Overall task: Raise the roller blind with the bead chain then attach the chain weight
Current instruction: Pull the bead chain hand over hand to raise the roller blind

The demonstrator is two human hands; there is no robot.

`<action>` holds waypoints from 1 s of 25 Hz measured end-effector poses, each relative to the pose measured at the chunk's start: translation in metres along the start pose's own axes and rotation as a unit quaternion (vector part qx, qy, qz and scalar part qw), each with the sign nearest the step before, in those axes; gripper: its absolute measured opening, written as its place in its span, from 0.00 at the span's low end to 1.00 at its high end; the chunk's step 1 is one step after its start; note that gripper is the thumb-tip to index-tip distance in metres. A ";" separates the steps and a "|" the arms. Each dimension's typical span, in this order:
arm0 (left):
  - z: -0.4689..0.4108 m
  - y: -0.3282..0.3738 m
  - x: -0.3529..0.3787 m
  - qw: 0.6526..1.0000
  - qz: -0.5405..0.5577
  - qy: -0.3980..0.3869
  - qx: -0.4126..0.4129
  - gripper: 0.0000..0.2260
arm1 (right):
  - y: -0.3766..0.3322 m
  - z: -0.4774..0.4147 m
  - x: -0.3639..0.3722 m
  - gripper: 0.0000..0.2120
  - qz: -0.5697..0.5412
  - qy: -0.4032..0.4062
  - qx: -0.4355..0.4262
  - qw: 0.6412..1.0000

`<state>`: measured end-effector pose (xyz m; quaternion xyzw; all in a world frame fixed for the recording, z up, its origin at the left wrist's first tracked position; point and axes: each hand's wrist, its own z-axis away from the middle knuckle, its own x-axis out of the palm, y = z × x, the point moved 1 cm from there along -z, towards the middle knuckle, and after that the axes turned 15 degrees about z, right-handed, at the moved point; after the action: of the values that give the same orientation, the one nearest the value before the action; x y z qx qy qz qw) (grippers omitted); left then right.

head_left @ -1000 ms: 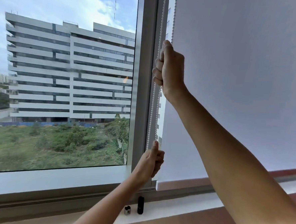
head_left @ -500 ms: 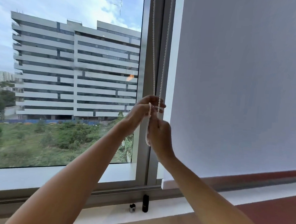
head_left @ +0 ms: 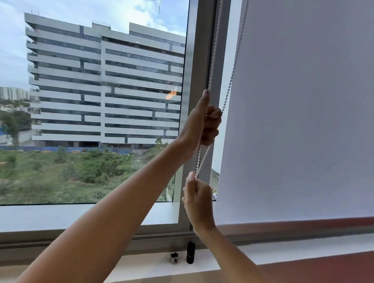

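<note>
A white roller blind [head_left: 310,109] covers the right window pane, its bottom edge hanging a little above the sill. The white bead chain [head_left: 213,55] hangs in two strands beside the grey window post. My left hand [head_left: 201,122] is closed around the chain at mid-height, thumb pointing up. My right hand [head_left: 196,198] grips the chain's lower loop just below, fist closed. A black cylindrical chain weight [head_left: 190,252] stands upright on the sill under my hands, with a small dark-and-silver piece [head_left: 174,258] to its left.
The grey window post [head_left: 200,54] splits the bare left pane from the covered right one. A white sill [head_left: 45,218] runs along the bottom, with a wooden ledge [head_left: 326,274] in front. Outside are a large building and greenery.
My left hand has climbed from low on the chain to mid-height. My right hand has come down from high up and now holds the lower loop. The blind's bottom edge looks barely changed.
</note>
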<state>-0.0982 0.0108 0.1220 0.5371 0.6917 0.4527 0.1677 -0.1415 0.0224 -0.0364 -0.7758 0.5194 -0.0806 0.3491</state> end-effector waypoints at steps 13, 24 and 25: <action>0.001 -0.020 0.009 0.969 -0.088 0.118 0.200 0.23 | -0.004 -0.036 -0.047 0.23 -0.189 -0.161 0.080 0.965; 0.075 -0.137 -0.034 0.960 -0.233 0.117 0.103 0.27 | -0.081 -0.111 -0.089 0.23 -0.300 -0.177 0.074 0.934; 0.083 -0.146 -0.040 0.951 -0.268 0.114 0.103 0.28 | -0.087 -0.116 -0.090 0.22 -0.318 -0.190 0.080 0.925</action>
<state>-0.1104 0.0101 -0.0497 0.2911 0.8678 0.3751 0.1468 -0.1729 0.0659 0.1257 -0.8702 0.1614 -0.0800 0.4586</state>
